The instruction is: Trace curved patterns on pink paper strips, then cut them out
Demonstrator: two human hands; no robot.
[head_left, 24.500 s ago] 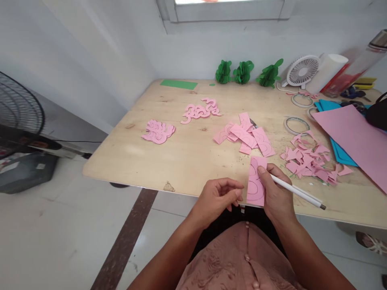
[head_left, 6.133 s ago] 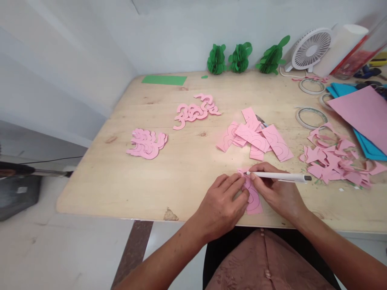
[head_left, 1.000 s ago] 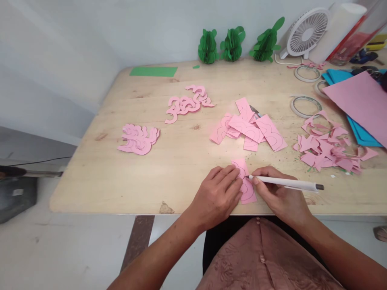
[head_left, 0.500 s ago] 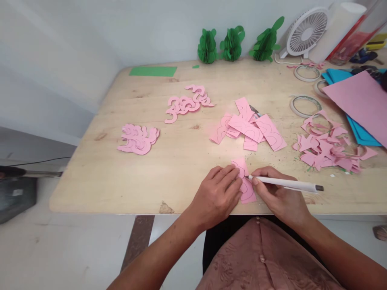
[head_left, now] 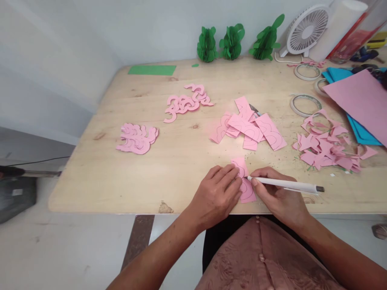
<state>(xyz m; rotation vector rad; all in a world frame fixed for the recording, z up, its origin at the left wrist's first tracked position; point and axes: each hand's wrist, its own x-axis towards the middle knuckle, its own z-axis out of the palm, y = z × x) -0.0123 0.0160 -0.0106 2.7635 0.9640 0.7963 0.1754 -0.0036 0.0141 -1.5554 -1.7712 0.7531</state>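
A small pink paper piece point(head_left: 248, 192) with curved pen lines lies near the table's front edge. My left hand point(head_left: 216, 195) rests flat over its left part, fingers stretched out and pressing it down. Between the fingers of my right hand point(head_left: 276, 195) is a white pen point(head_left: 290, 185), its tip touching the paper where two curves meet. Just beyond lies a loose pile of pink paper pieces point(head_left: 246, 128), also marked with curved lines. The handle of some tool partly shows beneath that pile; its kind is hidden.
Cut pink curved shapes point(head_left: 184, 104) and a stack of pink cutouts point(head_left: 137, 139) lie on the left. Pink scraps point(head_left: 328, 149), tape rolls point(head_left: 306, 105) and coloured sheets point(head_left: 359, 104) are at the right. Green paper figures point(head_left: 232, 43) and a fan point(head_left: 307, 32) stand along the wall.
The pen tip has shifted very slightly on the paper. My left hand stays in place, and the view has moved a little.
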